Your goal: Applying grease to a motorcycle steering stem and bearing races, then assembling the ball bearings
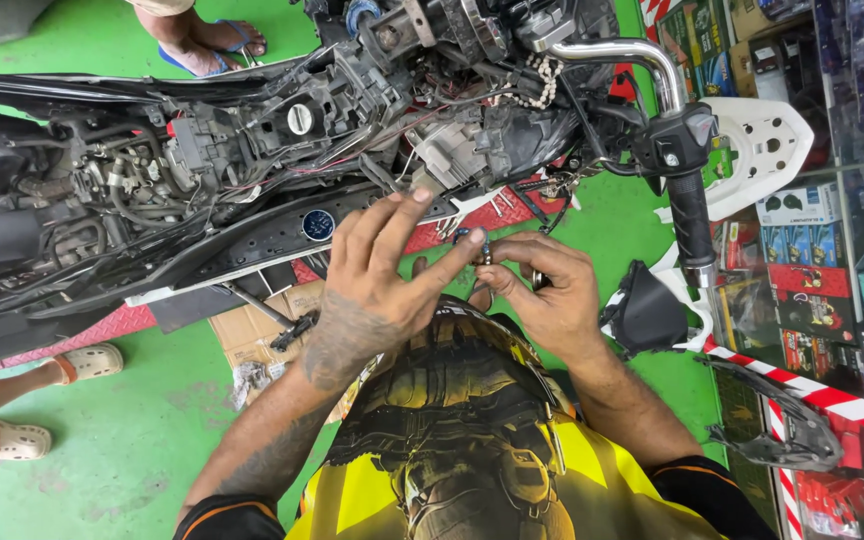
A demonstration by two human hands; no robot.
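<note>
Metal, small and ring-shaped: one small part (485, 252), dark with a bright edge, possibly a washer, nut or clip; too small to tell which. Location: held in the air between both hands, just in front of the stripped motorcycle (252, 150), above the wearer's yellow and black shirt (472, 440).

Left hand (372, 290): fingers spread, forefinger tip laid on the part from the left; not closed around anything.

Right hand (547, 290): thumb and forefinger pinched on the part; remaining fingers curled in, whether around something more I cannot tell.

Handling, by judgement: light, rigid, likely smooth and perhaps oily, so prone to slipping from the fingertips and hard to find on the floor. Best taken by its outer edge in a firm two-finger pinch, as the right hand has it.

Surroundings:
- Handlebar (687, 190), chrome tube with black grip, to the right of the hands.
- Exposed engine parts and wiring, body panels removed.
- White plastic panel (767, 150) lying on the green floor (132, 440).
- Cardboard (252, 330) under the machine, small hardware scattered on it.
- Shelves of boxed goods (832, 250) along the right edge.
- Sandalled feet (87, 362) of other people at left and at top.
</note>
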